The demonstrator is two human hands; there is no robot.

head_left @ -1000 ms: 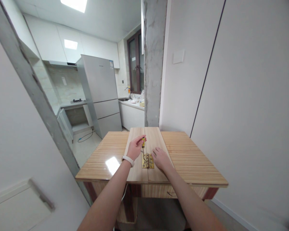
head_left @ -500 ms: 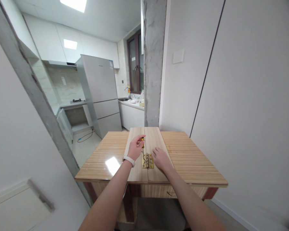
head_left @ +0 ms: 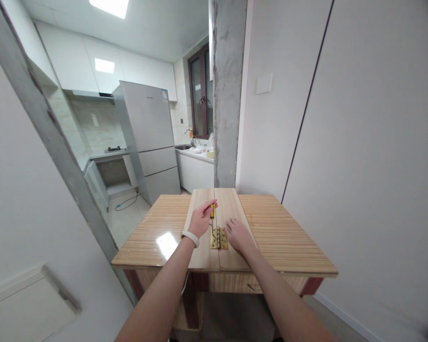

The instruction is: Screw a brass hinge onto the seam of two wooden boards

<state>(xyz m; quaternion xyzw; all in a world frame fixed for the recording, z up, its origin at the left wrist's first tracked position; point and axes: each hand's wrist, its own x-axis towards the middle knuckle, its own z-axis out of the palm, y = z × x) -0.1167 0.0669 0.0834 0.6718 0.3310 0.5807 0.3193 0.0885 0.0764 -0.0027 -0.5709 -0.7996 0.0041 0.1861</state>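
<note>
My left hand [head_left: 201,219] grips the yellow and black handle of a screwdriver [head_left: 212,213], held upright with its shaft pointing down. The shaft meets the far left part of a brass hinge [head_left: 218,238]; its tip is too small to make out. Opened flat, the hinge spans the seam between a left wooden board [head_left: 200,256] and a right wooden board [head_left: 230,204]. Several screws show in its leaves. My right hand [head_left: 237,232] rests on the right board, fingers stretched out beside the hinge's right edge.
Both boards lie on a striped wooden table [head_left: 288,237] with a drawer below its front edge. A concrete-grey pillar [head_left: 228,118] and a white wall [head_left: 371,142] stand behind and to the right. Beyond the doorway are a fridge [head_left: 153,123] and a sink counter [head_left: 196,168].
The fingers of my left hand have shifted slightly right and turned around the screwdriver handle, showing more yellow. My right hand and the hinge stay in place.
</note>
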